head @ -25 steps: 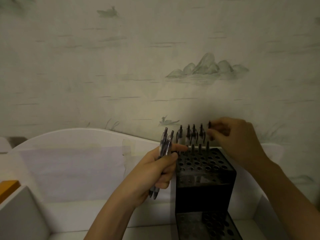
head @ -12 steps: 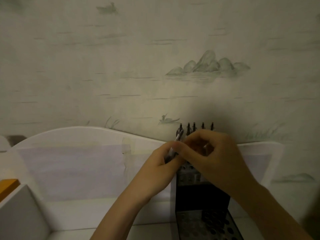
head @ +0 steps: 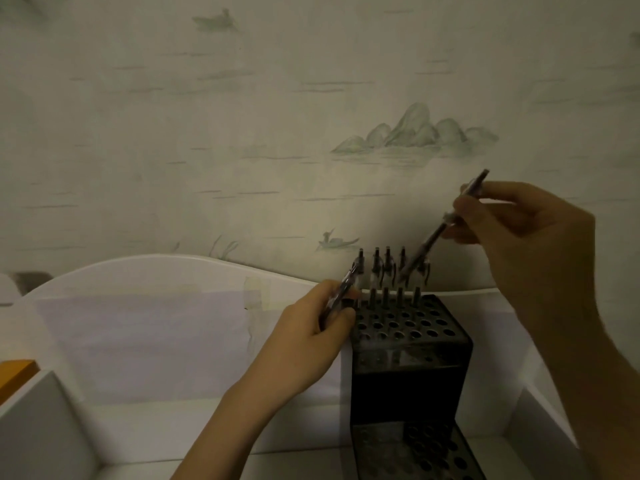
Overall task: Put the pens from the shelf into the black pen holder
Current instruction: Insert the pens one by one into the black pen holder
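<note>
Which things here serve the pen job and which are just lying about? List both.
Job: black pen holder; pens standing in it; pen in right hand; pen in left hand; white shelf.
Lying about: orange object; taped paper.

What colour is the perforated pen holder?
Black, seen in the head view: pen holder.
</note>
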`<action>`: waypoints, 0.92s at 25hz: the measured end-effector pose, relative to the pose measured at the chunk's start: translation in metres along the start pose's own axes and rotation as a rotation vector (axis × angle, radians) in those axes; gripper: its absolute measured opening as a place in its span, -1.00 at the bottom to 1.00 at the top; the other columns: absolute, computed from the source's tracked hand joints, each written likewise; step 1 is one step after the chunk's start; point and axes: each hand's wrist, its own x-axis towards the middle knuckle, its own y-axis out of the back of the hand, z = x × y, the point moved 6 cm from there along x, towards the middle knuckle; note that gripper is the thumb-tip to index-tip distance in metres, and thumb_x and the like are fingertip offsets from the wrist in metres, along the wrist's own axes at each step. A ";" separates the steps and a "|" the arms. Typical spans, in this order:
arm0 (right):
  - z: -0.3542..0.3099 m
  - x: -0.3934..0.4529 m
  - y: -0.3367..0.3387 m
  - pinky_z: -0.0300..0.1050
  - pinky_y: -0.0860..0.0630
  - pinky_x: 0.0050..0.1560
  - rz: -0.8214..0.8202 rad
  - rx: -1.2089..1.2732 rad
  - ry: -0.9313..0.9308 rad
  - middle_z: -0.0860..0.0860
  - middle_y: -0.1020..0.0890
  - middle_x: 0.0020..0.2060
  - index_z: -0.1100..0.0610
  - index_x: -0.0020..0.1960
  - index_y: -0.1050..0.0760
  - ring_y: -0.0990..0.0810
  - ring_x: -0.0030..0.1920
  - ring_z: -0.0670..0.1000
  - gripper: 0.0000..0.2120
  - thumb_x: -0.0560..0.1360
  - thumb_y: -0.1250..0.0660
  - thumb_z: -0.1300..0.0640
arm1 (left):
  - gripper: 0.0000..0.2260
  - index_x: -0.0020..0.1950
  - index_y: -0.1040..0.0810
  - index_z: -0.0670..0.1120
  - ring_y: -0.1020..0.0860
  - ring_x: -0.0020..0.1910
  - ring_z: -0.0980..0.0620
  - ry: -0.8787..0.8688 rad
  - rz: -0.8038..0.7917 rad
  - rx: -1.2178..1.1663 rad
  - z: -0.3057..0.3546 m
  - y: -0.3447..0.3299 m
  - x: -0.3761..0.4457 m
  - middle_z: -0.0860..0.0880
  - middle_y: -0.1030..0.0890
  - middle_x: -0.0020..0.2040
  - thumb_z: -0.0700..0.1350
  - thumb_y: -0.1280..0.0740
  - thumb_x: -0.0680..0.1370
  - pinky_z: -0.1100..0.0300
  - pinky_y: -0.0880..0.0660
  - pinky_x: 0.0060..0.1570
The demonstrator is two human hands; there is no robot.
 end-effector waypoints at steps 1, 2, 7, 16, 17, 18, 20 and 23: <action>-0.001 0.003 0.004 -0.22 -0.62 -0.18 -0.002 -0.144 0.074 -0.04 -0.71 -0.26 0.14 0.01 -0.61 -0.70 -0.29 -0.10 -0.87 0.47 -0.43 0.16 | -0.83 0.10 -0.54 0.14 -0.32 -0.43 0.19 0.002 0.001 0.005 -0.001 0.001 0.000 -0.01 -0.41 -0.35 -0.10 -0.24 0.60 0.37 -0.29 -0.38; 0.002 0.004 0.005 -0.27 -0.61 -0.18 -0.014 -0.267 0.115 -0.05 -0.70 -0.26 0.13 0.01 -0.61 -0.69 -0.29 -0.15 -0.87 0.47 -0.43 0.13 | -0.83 0.10 -0.54 0.14 -0.32 -0.43 0.19 0.004 0.000 0.006 -0.001 0.000 0.000 0.01 -0.41 -0.35 -0.11 -0.25 0.60 0.37 -0.29 -0.39; 0.035 0.005 -0.004 -0.26 -0.61 -0.16 -0.110 -0.414 0.058 -0.02 -0.69 -0.28 0.14 -0.03 -0.61 -0.67 -0.33 -0.19 -0.87 0.46 -0.44 0.11 | -0.83 0.11 -0.54 0.15 -0.37 -0.39 0.14 0.020 -0.009 0.010 -0.004 -0.002 0.000 -0.09 -0.52 -0.26 -0.09 -0.25 0.60 0.36 -0.34 -0.33; 0.050 0.013 -0.011 -0.24 -0.60 -0.18 -0.210 -0.486 0.017 -0.02 -0.68 -0.33 0.12 -0.05 -0.61 -0.65 -0.38 -0.20 -0.88 0.44 -0.46 0.11 | -0.79 0.17 -0.54 0.16 -0.58 0.04 -0.16 0.040 -0.043 -0.042 -0.014 -0.003 0.003 -0.15 -0.63 0.04 0.03 -0.23 0.56 -0.12 -0.49 0.13; 0.054 0.011 -0.013 -0.29 -0.59 -0.19 -0.233 -0.502 0.005 -0.02 -0.69 -0.33 0.11 -0.06 -0.60 -0.65 -0.38 -0.20 -0.88 0.44 -0.46 0.11 | -0.77 0.16 -0.54 0.17 -0.58 0.04 -0.16 0.040 -0.044 -0.046 -0.014 -0.003 0.003 -0.15 -0.64 0.04 0.06 -0.22 0.54 -0.14 -0.49 0.13; 0.058 0.009 -0.016 -0.36 -0.57 -0.22 -0.256 -0.522 -0.016 -0.02 -0.69 -0.33 0.10 -0.08 -0.60 -0.64 -0.38 -0.21 -0.89 0.44 -0.47 0.11 | -0.76 0.16 -0.54 0.17 -0.58 0.05 -0.17 0.042 -0.044 -0.047 -0.015 -0.004 0.004 -0.15 -0.64 0.04 0.07 -0.22 0.53 -0.15 -0.49 0.13; 0.069 0.007 -0.017 -0.42 -0.55 -0.25 -0.297 -0.533 -0.088 -0.01 -0.69 -0.34 0.11 -0.11 -0.62 -0.64 -0.40 -0.21 -0.90 0.42 -0.49 0.11 | -0.78 0.15 -0.54 0.17 -0.58 0.05 -0.18 0.043 -0.044 -0.053 -0.016 -0.004 0.004 -0.16 -0.63 0.04 0.06 -0.23 0.54 -0.16 -0.49 0.14; 0.080 0.007 -0.013 -0.13 -0.65 -0.12 -0.385 -0.519 -0.228 0.01 -0.68 -0.37 0.12 -0.13 -0.64 -0.67 -0.39 -0.13 -0.90 0.39 -0.52 0.14 | -0.80 0.14 -0.55 0.16 -0.58 0.02 -0.18 0.041 -0.038 -0.058 -0.017 -0.004 0.004 -0.16 -0.63 0.03 0.02 -0.24 0.55 -0.14 -0.49 0.13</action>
